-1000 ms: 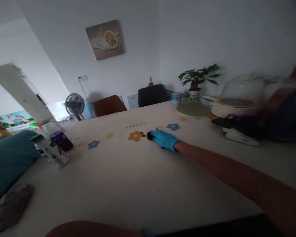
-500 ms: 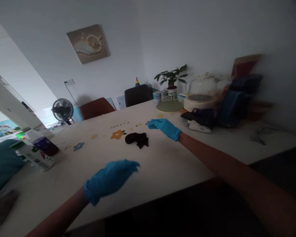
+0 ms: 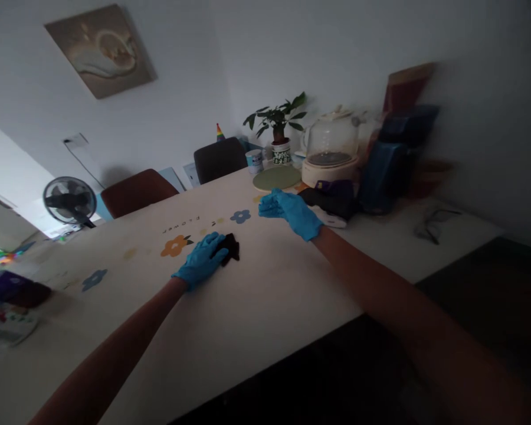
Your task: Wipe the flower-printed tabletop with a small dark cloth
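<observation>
A small dark cloth [image 3: 232, 248] lies crumpled on the cream flowered tablecloth [image 3: 256, 295], beside an orange flower print. My left hand [image 3: 201, 261], in a blue glove, rests on the cloth's left part with its fingers laid flat over it. My right hand [image 3: 290, 211], also in a blue glove, hovers a little above the table to the right of the cloth. It holds nothing, and its fingers point left, loosely apart.
At the back right stand a glass kettle on a cream base [image 3: 331, 150], a green round mat [image 3: 277, 177], a potted plant [image 3: 279, 131], a dark pouch [image 3: 331, 198] and blue boxes [image 3: 389, 159]. Bottles [image 3: 9, 307] lie at far left. Two chairs and a fan [image 3: 69, 200] stand behind the table.
My left hand has reached forward from mid-air and come down on the dark cloth. My right hand let go of the cloth earlier and has stayed off to its right.
</observation>
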Demonstrator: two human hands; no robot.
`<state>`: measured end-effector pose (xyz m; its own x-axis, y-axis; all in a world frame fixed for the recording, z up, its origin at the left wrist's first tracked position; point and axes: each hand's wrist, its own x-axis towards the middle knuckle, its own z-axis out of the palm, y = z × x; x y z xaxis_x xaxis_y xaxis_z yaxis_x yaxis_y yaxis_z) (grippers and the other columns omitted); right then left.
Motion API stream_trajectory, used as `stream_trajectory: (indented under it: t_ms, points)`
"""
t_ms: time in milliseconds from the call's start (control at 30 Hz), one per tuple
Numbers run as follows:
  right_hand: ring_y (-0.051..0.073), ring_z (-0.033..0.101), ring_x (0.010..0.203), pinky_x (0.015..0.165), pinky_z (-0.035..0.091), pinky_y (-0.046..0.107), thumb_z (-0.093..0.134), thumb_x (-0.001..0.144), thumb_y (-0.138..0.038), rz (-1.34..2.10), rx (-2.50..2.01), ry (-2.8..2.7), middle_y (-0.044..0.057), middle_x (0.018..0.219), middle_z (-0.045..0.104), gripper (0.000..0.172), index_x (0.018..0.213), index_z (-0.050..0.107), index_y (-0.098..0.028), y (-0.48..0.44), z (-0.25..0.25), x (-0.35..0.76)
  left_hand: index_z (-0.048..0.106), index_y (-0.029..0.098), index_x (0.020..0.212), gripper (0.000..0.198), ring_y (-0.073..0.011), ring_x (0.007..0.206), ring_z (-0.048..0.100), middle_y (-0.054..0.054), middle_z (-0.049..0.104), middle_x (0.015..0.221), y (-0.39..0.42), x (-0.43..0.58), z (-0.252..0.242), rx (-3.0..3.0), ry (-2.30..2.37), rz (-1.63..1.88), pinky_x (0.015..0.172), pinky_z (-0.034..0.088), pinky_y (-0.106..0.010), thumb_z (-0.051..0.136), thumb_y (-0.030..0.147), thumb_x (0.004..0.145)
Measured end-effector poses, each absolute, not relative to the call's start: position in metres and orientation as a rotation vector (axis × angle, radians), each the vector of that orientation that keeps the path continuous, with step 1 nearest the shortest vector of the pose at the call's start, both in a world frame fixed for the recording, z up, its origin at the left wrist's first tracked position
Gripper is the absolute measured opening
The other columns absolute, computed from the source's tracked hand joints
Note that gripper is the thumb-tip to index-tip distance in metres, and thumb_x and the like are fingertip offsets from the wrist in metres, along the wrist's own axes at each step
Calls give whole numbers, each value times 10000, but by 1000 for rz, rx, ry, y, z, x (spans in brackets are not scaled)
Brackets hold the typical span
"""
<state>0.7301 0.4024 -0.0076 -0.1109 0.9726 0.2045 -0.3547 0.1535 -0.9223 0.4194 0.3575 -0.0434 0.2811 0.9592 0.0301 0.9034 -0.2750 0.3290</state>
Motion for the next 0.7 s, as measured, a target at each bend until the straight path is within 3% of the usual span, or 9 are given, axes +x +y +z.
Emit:
stream_trajectory:
  t_ms: [167,267,333,467,700]
  points:
    - [256,777,830,984,639,530,669,1011,-590,1236,-786,-1035,95,844,794,443,825,750,-197,390,13,732,724,237,1311,448,-278,1311,635,-89,673,1441,340,467,-45,2396,1408,533,1215,473,-476,474,442,1000]
    - [197,755,769,947,647,464,524,1120,-452,1206,-836,-962,74,797,768,458,816,718,-170,388,21,736,767,215,1172,386,-250,1200,679,-95,725,1316,340,508,-40,2369,1273,606,1150,527,-428,466,396,1011]
    - [180,750,745,922,650,437,485,1136,-430,1176,-852,-929,65,779,756,471,819,708,-162,390,24,740,765,217,1195,382,-240,1201,676,-88,720,1321,342,536,-36,2364,1174,562,1146,527,-411,473,387,1016]
    - [207,773,788,911,659,442,568,1065,-591,1126,-864,-908,60,824,768,475,846,712,-195,397,22,751,715,261,1321,438,-266,1190,676,-85,697,1353,341,584,-25,2461,982,378,1130,531,-472,470,485,1035]
    - [217,785,907,987,635,468,549,1066,-619,1165,-841,-853,39,797,754,485,878,693,-195,406,18,764,728,244,1211,382,-271,1150,687,-86,714,1280,328,632,-17,2464,790,264,1081,559,-467,487,466,1015]
